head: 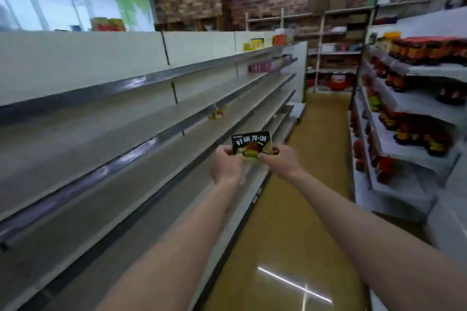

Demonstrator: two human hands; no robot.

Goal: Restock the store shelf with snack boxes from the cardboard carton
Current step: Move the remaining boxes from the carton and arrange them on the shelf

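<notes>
brick walls close off the far end of a shop aisle with a glossy tan floor (pixel 313 184), and your arms reach out over it. your left hand (pixel 226 163) and right hand (pixel 275 160) are both closed on one snack box (pixel 252 145), each pinching a lower corner, thumbs toward you on the printed face and the other fingers curled behind where you cannot see them. the box is dark with white chinese lettering and a green band along the bottom; it stands nearly upright, face toward you, held in the air in front of the long grey shelf unit (pixel 126 139) on your left, about level with its lower tiers and not touching any of them. most of those tiers look bare; a small yellow item (pixel 217 113) sits partway along one, and pink packs (pixel 262 67) and yellow boxes (pixel 254 44) stand near the far end. on your right, a white rack (pixel 404 159) carries rows of dark bottles (pixel 427 52) with red caps.
</notes>
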